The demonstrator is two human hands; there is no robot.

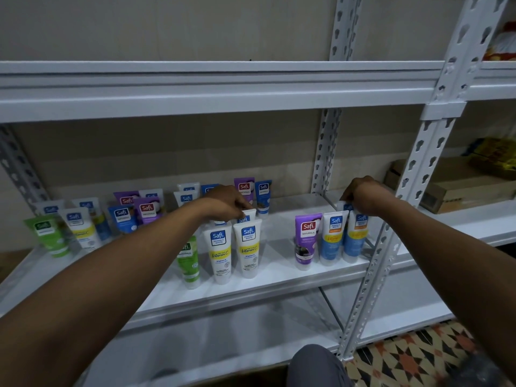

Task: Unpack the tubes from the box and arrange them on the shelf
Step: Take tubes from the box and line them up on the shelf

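The left hand (226, 203) pinched a white tube (249, 213) behind the Vitamin C tubes (247, 247). The right hand (363, 197) pinched a rear tube (341, 205) beside the upright post (384, 247). Bare shelf (279, 247) lay between the two groups.

Bare shelf (279, 241) gap between the tube groups; upright post (396, 219) at right

Tubes stand cap-down on the white shelf (279, 238): green tube (190, 261) and two white-yellow tubes (222, 251) front centre, purple tube (305, 241) and two blue tubes (332, 238) right, mixed group (122, 216) rear left, with the left hand (229, 203) pinching a rear white tube (249, 213) and the right hand (363, 195) a rear right tube (343, 205).
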